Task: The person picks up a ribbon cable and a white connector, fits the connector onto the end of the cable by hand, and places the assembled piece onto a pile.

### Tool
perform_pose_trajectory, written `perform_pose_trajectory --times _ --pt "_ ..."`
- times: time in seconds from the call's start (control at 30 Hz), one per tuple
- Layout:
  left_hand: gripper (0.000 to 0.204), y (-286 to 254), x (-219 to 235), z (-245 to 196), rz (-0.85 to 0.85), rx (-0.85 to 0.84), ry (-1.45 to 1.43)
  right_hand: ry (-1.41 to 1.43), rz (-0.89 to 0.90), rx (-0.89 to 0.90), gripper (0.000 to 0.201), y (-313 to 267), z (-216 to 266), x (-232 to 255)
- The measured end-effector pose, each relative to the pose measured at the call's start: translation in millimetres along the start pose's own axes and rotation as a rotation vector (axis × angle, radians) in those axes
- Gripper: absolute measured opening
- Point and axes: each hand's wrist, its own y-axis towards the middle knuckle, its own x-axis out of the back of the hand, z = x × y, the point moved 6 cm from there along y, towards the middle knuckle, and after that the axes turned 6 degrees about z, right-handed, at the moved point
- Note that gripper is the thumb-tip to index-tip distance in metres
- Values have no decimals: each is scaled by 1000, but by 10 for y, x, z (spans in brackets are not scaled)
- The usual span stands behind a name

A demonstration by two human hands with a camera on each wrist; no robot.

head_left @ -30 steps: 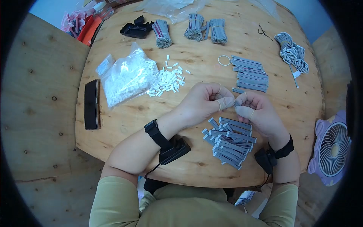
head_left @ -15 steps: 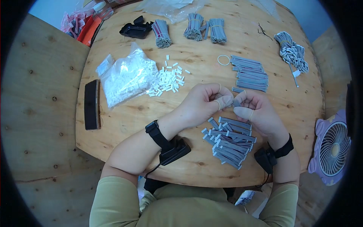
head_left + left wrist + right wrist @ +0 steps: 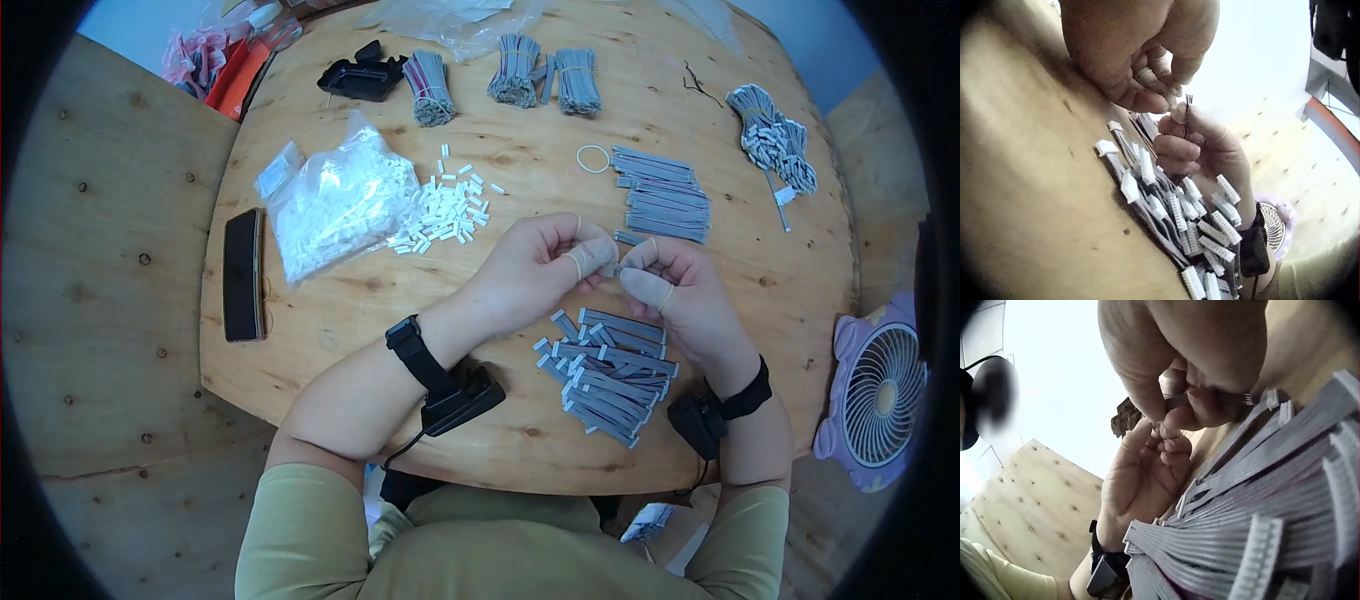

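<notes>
In the head view the left hand (image 3: 545, 265) and right hand (image 3: 685, 300) meet fingertip to fingertip above the table. The right thumb and fingers pinch a short grey ribbon cable (image 3: 1229, 399); its fine wire ends (image 3: 1189, 99) stick up past the fingertips in the left wrist view. At the left hand's pinched fingertips a small pale piece (image 3: 1157, 428) shows, mostly covered. Both hands have pale covers on some fingertips. Just below them lies a loose pile of grey cables (image 3: 610, 385) with white connectors (image 3: 1219, 228). Whether cable and pale piece touch cannot be told.
Left of the hands are loose white connectors (image 3: 445, 215), a clear bag (image 3: 345, 205) and a phone (image 3: 243, 275). Beyond lie a row of cables (image 3: 665, 195), banded bundles (image 3: 515, 72) and a black tray (image 3: 360, 78). A fan (image 3: 885, 395) stands at the right.
The grey cable end seen between the hands half a second ago is now mostly covered by the fingers. Both hands have shifted slightly; the piles have stayed put.
</notes>
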Motion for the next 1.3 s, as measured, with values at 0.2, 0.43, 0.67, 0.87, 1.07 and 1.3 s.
perform_pose_trajectory --times 0.2,0.43,0.67,0.87,1.07,1.3 --pt "12 12 19 4 31 -101 -83 0 -20 28 8 -3 36 12" --pt "13 6 21 34 61 52 -213 26 -2 59 8 15 2 48" --pt "14 -15 -14 99 106 114 -381 -36 56 81 8 -11 50 13" --pt "15 -27 -31 96 79 165 -341 24 116 67 9 -28 77 -45" --pt "16 -28 -40 97 101 168 -344 42 136 53 10 -24 49 -31" --pt "16 -30 -38 92 94 159 -340 29 119 76 9 -27 68 -35"
